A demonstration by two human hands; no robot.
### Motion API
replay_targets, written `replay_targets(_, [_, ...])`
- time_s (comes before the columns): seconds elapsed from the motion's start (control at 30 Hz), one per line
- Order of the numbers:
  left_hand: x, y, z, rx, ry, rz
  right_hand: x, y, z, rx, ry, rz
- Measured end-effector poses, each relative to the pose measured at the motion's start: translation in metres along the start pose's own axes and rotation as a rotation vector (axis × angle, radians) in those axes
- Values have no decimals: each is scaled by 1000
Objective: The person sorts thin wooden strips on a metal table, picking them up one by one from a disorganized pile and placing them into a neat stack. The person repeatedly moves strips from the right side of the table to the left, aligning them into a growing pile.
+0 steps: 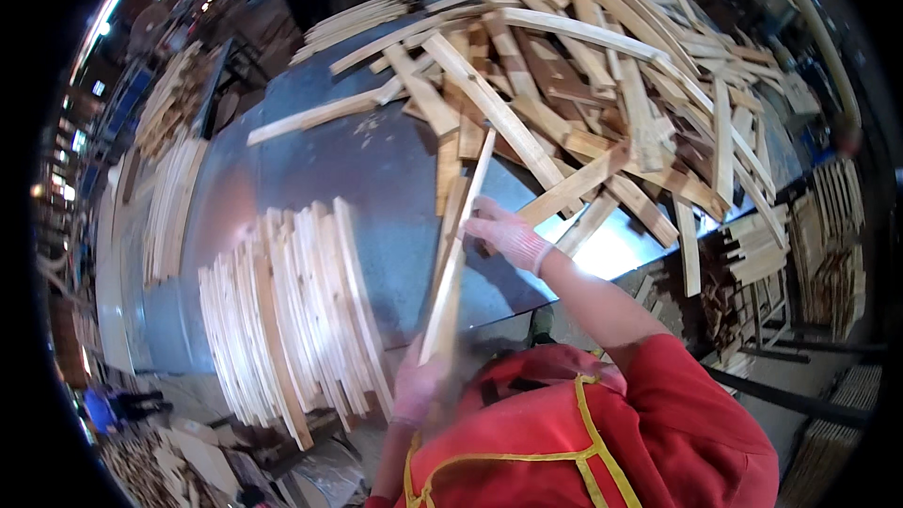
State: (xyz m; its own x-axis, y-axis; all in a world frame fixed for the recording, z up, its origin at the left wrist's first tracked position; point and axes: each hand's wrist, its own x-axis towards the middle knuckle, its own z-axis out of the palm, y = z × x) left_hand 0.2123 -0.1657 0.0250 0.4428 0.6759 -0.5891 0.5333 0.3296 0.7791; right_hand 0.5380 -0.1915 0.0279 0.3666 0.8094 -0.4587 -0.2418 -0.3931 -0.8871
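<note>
A narrow wooden strip (458,263) slants up and away from my body over the metal table. My right hand (508,232), in a pale pinkish work glove, has its fingers closed on the strip's edge around the middle. Lower down, my gloved left hand (419,384), slightly blurred, grips the strip's near end. A wider, darker board (450,212) lies behind the strip, partly covered by it. To the left, a row of pale strips (292,310) stands side by side, the near ends reaching past the table edge.
A loose heap of mixed boards (574,85) covers the far right of the metal table (310,155). More stacked strips (174,212) lie at the left. At the right, racks hold wood bundles (828,245). A person in blue (118,406) is at the lower left.
</note>
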Motion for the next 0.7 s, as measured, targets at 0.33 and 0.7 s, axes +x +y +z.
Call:
replay_targets(0.33, [49,4,7,787,-354,222,-49,108,54,223,193,266])
replay_targets(0.7, [61,23,3,882,11,154,16,33,10,-766,-28,-209])
